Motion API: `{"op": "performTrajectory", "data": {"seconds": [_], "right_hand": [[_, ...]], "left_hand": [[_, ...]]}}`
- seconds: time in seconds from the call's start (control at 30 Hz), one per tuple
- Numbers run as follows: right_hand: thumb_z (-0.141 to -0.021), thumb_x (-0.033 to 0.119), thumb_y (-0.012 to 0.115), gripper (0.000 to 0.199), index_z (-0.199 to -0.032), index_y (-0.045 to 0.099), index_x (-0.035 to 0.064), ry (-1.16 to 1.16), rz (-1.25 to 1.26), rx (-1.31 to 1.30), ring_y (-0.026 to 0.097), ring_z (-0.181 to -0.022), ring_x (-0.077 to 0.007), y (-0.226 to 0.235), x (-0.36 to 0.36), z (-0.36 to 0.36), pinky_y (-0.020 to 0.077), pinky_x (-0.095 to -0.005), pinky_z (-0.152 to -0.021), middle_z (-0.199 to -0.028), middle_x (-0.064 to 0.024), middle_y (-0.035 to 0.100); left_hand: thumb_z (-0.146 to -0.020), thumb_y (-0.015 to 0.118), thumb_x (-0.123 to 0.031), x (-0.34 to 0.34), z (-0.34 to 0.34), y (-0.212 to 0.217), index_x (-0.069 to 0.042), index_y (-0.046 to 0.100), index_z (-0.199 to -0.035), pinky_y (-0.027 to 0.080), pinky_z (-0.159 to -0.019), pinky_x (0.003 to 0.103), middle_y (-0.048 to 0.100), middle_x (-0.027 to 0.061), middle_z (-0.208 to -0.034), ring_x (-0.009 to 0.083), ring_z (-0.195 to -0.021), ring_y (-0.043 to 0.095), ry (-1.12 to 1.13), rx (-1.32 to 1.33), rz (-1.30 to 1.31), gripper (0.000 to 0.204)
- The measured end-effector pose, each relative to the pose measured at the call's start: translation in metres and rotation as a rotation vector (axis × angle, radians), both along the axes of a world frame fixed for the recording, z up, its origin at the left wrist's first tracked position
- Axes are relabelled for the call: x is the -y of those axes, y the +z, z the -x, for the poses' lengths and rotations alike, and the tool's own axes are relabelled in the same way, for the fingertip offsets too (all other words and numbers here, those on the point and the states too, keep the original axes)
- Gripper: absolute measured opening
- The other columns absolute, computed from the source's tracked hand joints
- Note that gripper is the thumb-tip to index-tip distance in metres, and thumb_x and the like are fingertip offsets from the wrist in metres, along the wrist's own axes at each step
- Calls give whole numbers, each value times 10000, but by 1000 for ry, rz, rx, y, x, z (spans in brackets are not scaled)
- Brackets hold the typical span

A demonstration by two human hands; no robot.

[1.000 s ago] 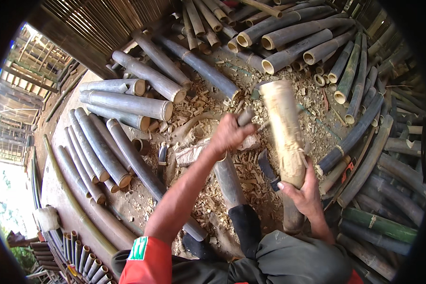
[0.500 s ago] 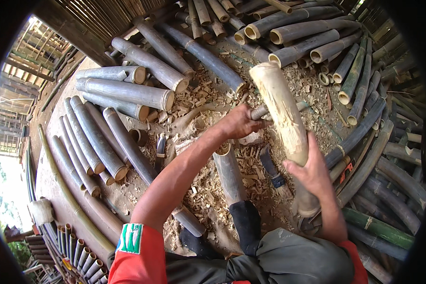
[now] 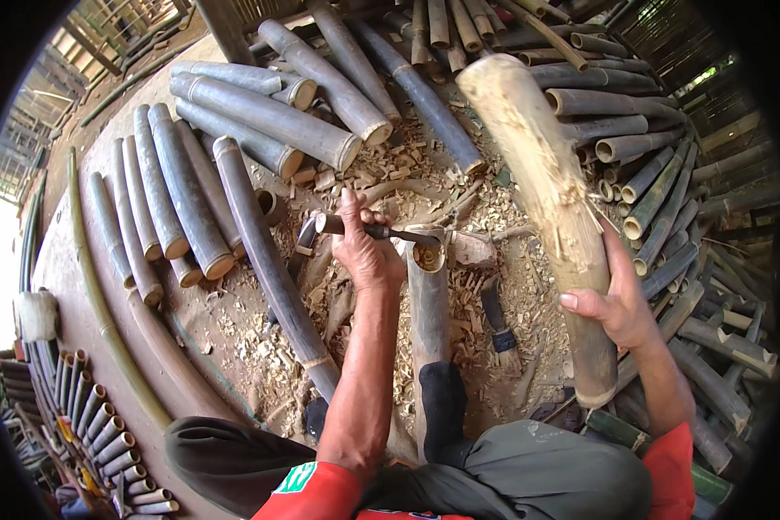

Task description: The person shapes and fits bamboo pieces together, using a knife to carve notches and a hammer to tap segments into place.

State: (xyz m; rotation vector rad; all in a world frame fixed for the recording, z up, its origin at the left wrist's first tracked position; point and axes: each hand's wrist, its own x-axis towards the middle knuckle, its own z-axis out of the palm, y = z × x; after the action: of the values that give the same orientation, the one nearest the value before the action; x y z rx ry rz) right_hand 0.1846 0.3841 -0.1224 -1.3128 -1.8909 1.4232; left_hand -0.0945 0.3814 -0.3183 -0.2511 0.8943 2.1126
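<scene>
My left hand [image 3: 366,251] is closed around the dark handle of a chisel [image 3: 413,237]. The metal blade points right, over the open upper end of a grey bamboo tube [image 3: 430,321] that stands between my dark-covered feet. With my right hand [image 3: 611,299] I grip a thick wooden club [image 3: 537,165] near its lower part. The club is tilted, its pale, chipped and splintered length rising up and left, apart from the chisel. Beside the tube's top lies a short wooden block [image 3: 474,249].
Wood chips [image 3: 338,303] cover the ground around the tube. Several cut bamboo tubes [image 3: 264,121] lie at the left and far left. A larger bamboo pile [image 3: 615,104] fills the far right. A dark tool with a wrapped band [image 3: 496,316] lies right of the tube.
My left hand has drawn back left with the chisel, whose blade is now at the tube's open end. The club in my right hand has shifted right and nearer the camera. The view has turned somewhat.
</scene>
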Motion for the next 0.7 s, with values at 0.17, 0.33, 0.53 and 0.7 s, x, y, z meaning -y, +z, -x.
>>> {"op": "performTrajectory", "data": {"seconds": [0.17, 0.33, 0.53, 0.7], "right_hand": [[-786, 290, 872, 1019, -1562, 319, -70, 226, -147, 152, 550, -1329, -266, 26, -23, 45, 425, -379, -1138, -1431, -201, 550], [-765, 229, 844, 946, -1555, 372, 9, 420, -224, 182, 558, -1321, -248, 37, -39, 104, 418, -370, -1132, -1416, -160, 557], [-782, 258, 885, 942, -1549, 382, 43, 750, -723, 551, 724, -918, -348, 21, -42, 137, 590, -462, -819, -1068, -224, 650], [-777, 332, 896, 943, -1540, 431, 32, 936, -1085, 770, 712, -767, -283, 27, -43, 141, 595, -408, -631, -1008, -190, 624]], "left_hand": [[-939, 809, -471, 4, -11, -7, 10, 666, -1120, 468, -658, 290, 523, -22, -748, 108, -677, 540, -25, 2, -13, 533], [-973, 803, -303, 12, -8, -7, -32, 679, -1042, 466, -620, 261, 585, -23, -764, 89, -660, 533, 16, 52, -80, 306], [-991, 761, -351, 29, -33, -28, -71, 618, -1275, 551, -851, 332, 667, 27, -1064, 154, -947, 634, 52, 25, -164, 424], [-1006, 691, -511, 35, -38, -47, -128, 532, -1432, 550, -1030, 343, 660, 9, -1333, 171, -1241, 630, -30, -158, -133, 594]]}}
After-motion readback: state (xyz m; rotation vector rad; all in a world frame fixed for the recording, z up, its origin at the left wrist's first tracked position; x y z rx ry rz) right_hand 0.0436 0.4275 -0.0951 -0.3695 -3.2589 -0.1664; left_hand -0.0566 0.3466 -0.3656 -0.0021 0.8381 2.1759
